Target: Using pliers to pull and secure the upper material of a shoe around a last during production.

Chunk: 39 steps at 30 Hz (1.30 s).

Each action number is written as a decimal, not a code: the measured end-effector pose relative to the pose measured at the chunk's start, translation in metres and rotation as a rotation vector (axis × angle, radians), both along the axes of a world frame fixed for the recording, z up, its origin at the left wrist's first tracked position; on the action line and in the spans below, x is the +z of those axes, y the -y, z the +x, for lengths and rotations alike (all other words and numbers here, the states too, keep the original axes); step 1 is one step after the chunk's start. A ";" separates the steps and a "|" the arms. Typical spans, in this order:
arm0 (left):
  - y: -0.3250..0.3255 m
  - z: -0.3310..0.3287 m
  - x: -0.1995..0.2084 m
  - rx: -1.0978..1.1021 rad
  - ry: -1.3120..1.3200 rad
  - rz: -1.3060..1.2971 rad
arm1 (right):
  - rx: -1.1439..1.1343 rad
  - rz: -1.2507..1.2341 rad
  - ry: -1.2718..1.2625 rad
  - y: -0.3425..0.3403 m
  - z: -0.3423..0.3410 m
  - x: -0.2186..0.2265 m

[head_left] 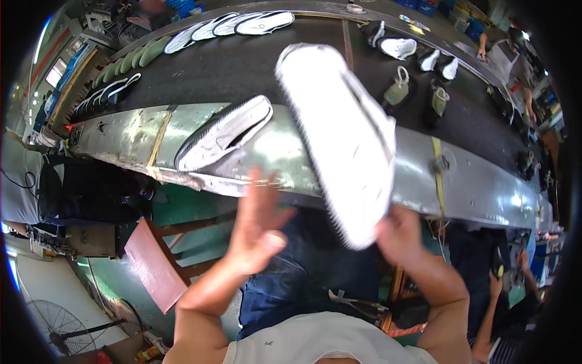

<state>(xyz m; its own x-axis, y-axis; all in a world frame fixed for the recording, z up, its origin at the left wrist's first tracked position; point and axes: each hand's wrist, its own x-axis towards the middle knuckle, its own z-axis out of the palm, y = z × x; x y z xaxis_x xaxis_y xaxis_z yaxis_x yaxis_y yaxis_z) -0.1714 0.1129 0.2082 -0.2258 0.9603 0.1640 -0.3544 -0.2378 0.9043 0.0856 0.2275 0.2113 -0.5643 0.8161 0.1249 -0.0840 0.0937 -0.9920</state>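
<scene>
A long white shoe upper (342,139) with a dark, toothed edge hangs raised in front of me, tilted with its far end to the left. My right hand (400,233) grips its near end, the fingers closed and partly behind it. My left hand (259,221) is off the upper, its fingers spread and slightly blurred, with nothing in it. Just beyond the left hand, a second white shoe upper (227,133) lies on the metal ledge (285,158), its opening facing up.
Past the ledge runs a dark belt (230,67) carrying several white uppers (260,24), green ones (154,51) and small olive shoes (397,91). Metal pincers (351,300) rest by my lap. A brown stool (154,267) stands at left. Other people work on both sides.
</scene>
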 end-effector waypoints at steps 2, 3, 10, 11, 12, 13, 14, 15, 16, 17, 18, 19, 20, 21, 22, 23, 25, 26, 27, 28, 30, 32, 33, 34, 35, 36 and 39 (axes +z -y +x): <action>0.024 0.050 -0.012 -0.073 0.131 0.005 | 0.374 -0.024 0.269 0.067 0.021 -0.012; 0.040 0.064 -0.022 -0.084 0.144 -0.096 | 0.475 0.221 0.389 0.079 0.036 -0.018; 0.104 0.096 -0.100 -0.536 -0.199 -0.479 | -0.156 0.051 0.047 0.120 0.108 -0.129; 0.109 0.102 -0.120 -0.606 -0.244 -0.584 | -0.077 -0.041 0.131 0.125 0.116 -0.149; 0.112 0.108 -0.142 -0.599 -0.332 -0.668 | -0.052 -0.122 0.242 0.128 0.124 -0.164; 0.111 0.115 -0.153 -0.622 -0.328 -0.681 | -0.021 -0.201 0.349 0.133 0.131 -0.179; 0.103 0.123 -0.154 -0.609 -0.785 -0.584 | -0.026 -0.279 0.156 0.137 0.130 -0.191; 0.100 0.131 -0.154 -0.571 -1.234 -0.453 | -0.038 -0.286 0.156 0.140 0.137 -0.198; 0.100 0.141 -0.153 -0.524 -1.221 -0.481 | -0.048 -0.310 0.268 0.142 0.144 -0.205; 0.100 0.149 -0.147 -0.533 -1.222 -0.483 | -0.051 -0.336 0.379 0.143 0.147 -0.204; 0.099 0.157 -0.142 -0.479 -1.185 -0.512 | -0.080 -0.302 0.446 0.139 0.148 -0.202; 0.097 0.161 -0.140 -0.424 -1.146 -0.540 | -0.084 -0.306 0.447 0.140 0.147 -0.203; 0.098 0.160 -0.142 -0.423 -1.152 -0.546 | -0.184 -0.153 0.345 0.139 0.142 -0.203; 0.100 0.158 -0.146 -0.385 -1.201 -0.497 | -0.283 0.000 0.241 0.137 0.137 -0.203; 0.099 0.154 -0.148 -0.347 -1.249 -0.448 | -0.257 0.083 0.278 0.135 0.136 -0.202; 0.096 0.152 -0.148 -0.350 -1.246 -0.452 | -0.255 0.079 0.280 0.132 0.138 -0.197; 0.087 0.144 -0.146 -0.411 -1.056 -0.526 | -0.176 0.098 0.438 0.123 0.142 -0.188; 0.086 0.140 -0.142 -0.466 -1.026 -0.586 | -0.175 0.096 0.439 0.118 0.143 -0.183; 0.084 0.137 -0.145 -0.466 -1.025 -0.588 | -0.142 0.099 0.512 0.113 0.144 -0.178; 0.083 0.133 -0.149 -0.502 -0.995 -0.577 | -0.108 0.102 0.583 0.109 0.144 -0.175; 0.076 0.137 -0.142 -0.538 -0.965 -0.565 | -0.098 0.225 0.637 0.105 0.142 -0.169; 0.071 0.147 -0.132 -0.478 -1.144 -0.403 | -0.086 0.352 0.688 0.100 0.138 -0.163; 0.069 0.147 -0.132 -0.474 -1.143 -0.405 | -0.121 0.577 0.616 0.097 0.135 -0.159; 0.067 0.146 -0.133 -0.503 -1.206 -0.347 | -0.156 0.799 0.536 0.094 0.132 -0.155; 0.066 0.145 -0.133 -0.535 -1.267 -0.288 | -0.155 0.797 0.537 0.089 0.132 -0.149; 0.063 0.144 -0.132 -0.537 -1.265 -0.289 | 0.013 0.821 0.573 0.081 0.131 -0.142; 0.054 0.141 -0.133 -0.640 -1.210 -0.351 | 0.220 0.780 0.724 0.064 0.126 -0.137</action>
